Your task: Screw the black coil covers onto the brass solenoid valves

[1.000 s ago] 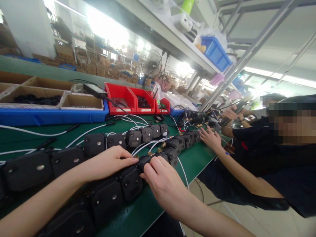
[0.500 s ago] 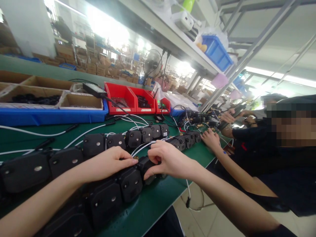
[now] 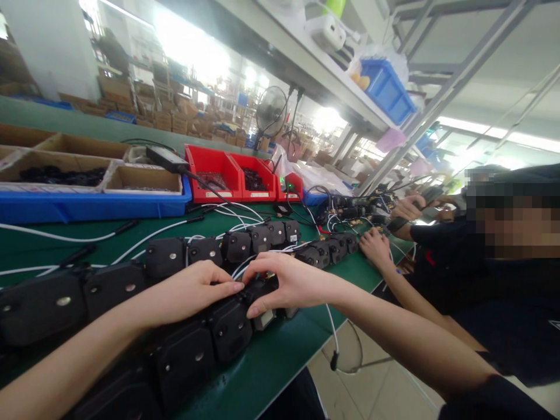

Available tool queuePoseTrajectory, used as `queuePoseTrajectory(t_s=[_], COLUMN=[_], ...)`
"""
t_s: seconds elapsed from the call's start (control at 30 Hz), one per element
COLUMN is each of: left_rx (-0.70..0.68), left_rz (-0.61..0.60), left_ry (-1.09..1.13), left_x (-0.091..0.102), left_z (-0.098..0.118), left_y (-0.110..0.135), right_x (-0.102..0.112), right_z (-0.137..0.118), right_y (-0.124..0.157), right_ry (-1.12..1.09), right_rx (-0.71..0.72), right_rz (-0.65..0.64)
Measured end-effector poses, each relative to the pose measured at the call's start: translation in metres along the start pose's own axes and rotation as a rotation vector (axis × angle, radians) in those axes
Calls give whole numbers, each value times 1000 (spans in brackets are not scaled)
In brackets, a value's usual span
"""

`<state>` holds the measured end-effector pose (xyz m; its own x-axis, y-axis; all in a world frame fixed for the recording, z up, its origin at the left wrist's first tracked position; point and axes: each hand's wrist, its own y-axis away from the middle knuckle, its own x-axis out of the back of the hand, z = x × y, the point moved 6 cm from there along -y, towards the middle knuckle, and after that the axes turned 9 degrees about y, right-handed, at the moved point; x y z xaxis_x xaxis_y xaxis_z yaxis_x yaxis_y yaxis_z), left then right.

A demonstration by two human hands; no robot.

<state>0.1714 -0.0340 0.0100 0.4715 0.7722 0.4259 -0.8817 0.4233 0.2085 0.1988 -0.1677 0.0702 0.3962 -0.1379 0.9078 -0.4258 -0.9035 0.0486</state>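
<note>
Black boxy plastic housings with round silver spots stand in rows on the green bench. My left hand (image 3: 192,291) rests over the front row, its thumb and index fingertip pressed together at the back edge of a black housing (image 3: 230,326); what they pinch is hidden. My right hand (image 3: 293,280) is closed around the neighbouring black housing (image 3: 263,289), thumb in front and fingers behind. A pale patch shows low on that housing. White cables (image 3: 238,269) run behind it, partly covered by my fingers.
Red bins (image 3: 214,192) and a blue tray (image 3: 87,207) of small parts line the back. Another black row (image 3: 161,256) stands behind my hands. A co-worker's hand (image 3: 376,248) is at the right. A white cable (image 3: 333,332) hangs over the bench's front edge.
My right hand has spread its fingers wider and shifted slightly left over the black housing. My left hand stays nearly in place.
</note>
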Motion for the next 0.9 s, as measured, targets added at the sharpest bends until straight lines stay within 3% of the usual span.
queuePoseTrajectory(t_s=[0.13, 0.27, 0.33, 0.5, 0.67, 0.77, 0.9], left_rx=[5, 3, -5, -45, -28, -26, -36], left_rz=[-1, 6, 18, 52, 43, 50, 76], left_ry=[0, -2, -3, -6, -7, -20, -44], left_x=[0, 0, 1, 2, 2, 2, 4], left_z=[2, 1, 0, 2, 2, 2, 4], left_y=[1, -1, -1, 0, 1, 2, 2], right_x=[2, -6, -13, -21, -11, -19, -60], right_z=[-4, -21, -26, -30, -35, -42, -44], right_y=[9, 23, 30, 41, 54, 67, 78], right_ry=[43, 102, 177, 303, 171, 6, -124], right_rx=[24, 282, 330, 238, 148, 77, 32], right_rz=[163, 267, 294, 366, 470, 409, 238])
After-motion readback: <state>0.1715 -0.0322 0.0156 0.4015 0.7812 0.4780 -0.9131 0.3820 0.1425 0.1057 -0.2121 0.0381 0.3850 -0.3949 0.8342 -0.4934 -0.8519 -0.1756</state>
